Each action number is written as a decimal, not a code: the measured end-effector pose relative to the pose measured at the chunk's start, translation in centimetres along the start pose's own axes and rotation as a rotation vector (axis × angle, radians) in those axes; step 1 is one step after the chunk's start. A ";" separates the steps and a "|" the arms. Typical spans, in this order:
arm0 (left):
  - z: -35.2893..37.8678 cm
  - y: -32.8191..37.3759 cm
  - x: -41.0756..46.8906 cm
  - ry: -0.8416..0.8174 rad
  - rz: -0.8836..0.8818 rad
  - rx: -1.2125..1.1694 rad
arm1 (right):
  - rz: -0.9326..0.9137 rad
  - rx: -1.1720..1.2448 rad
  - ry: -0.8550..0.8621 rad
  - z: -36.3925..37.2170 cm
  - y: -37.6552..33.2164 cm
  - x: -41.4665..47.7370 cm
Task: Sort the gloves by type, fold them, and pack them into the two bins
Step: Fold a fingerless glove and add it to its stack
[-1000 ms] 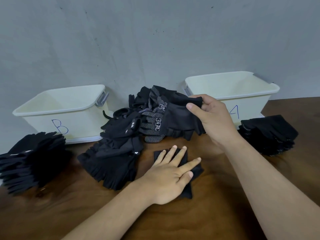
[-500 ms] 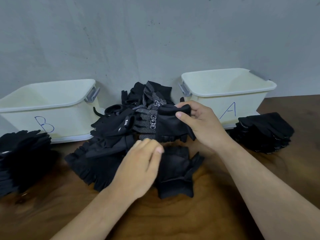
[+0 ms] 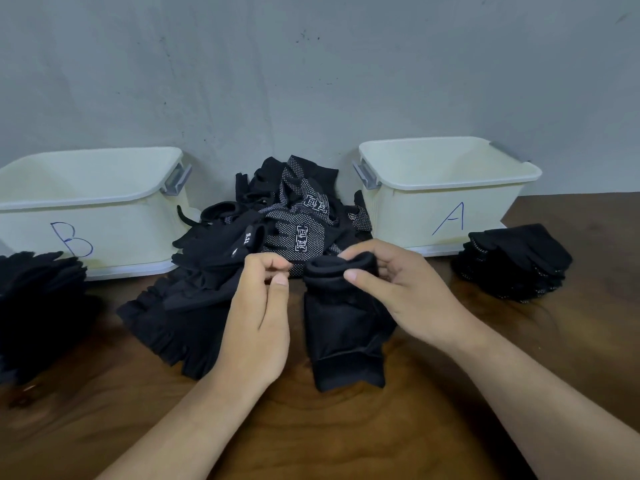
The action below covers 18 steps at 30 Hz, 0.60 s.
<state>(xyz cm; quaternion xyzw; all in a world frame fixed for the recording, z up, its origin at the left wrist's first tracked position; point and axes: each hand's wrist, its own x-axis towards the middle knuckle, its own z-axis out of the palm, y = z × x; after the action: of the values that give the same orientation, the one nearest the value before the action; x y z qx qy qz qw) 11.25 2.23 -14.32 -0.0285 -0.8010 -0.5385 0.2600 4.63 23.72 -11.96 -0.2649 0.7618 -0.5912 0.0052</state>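
A black glove [image 3: 346,327] lies on the wooden table in front of me, on top of another black glove. My right hand [image 3: 398,292] grips its rolled cuff end, thumb on top. My left hand [image 3: 259,317] hovers just left of that cuff with fingers curled toward the thumb; a gap of table shows between it and the glove, and I see nothing in it. Behind my hands sits a mixed pile of black gloves [image 3: 287,226], some dotted with white logos. White bin B [image 3: 104,202] stands back left and white bin A [image 3: 415,202] back right; both look empty.
A stack of folded black gloves [image 3: 38,299] sits at the left in front of bin B. A second stack, of dotted gloves [image 3: 516,261], sits at the right beside bin A. Plain fleece gloves [image 3: 173,323] spread left of my left hand. A grey wall closes the back.
My left hand lifted off the flat glove it was pressing and moved up beside the cuff. My right hand brought the glove from the pile down onto the one on the table.
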 end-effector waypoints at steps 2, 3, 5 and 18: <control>-0.1 0.1 -0.1 -0.054 0.015 -0.002 | 0.015 -0.062 -0.058 -0.1 0.2 -1.2; -0.1 0.1 -0.2 -0.091 0.008 0.022 | 0.008 -0.118 -0.090 -0.2 0.4 -1.8; 0.1 -0.1 -0.2 -0.191 -0.027 0.120 | -0.024 -0.209 -0.145 -0.4 0.6 -2.8; 1.0 -1.2 -1.9 -0.418 0.131 0.595 | -0.089 -0.755 0.073 -1.3 2.7 -4.6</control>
<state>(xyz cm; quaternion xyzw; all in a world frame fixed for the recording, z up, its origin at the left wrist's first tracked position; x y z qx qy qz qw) 12.14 3.04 -16.51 -0.1126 -0.9548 -0.2469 0.1216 7.16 27.19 -15.40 -0.2597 0.9135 -0.2774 -0.1454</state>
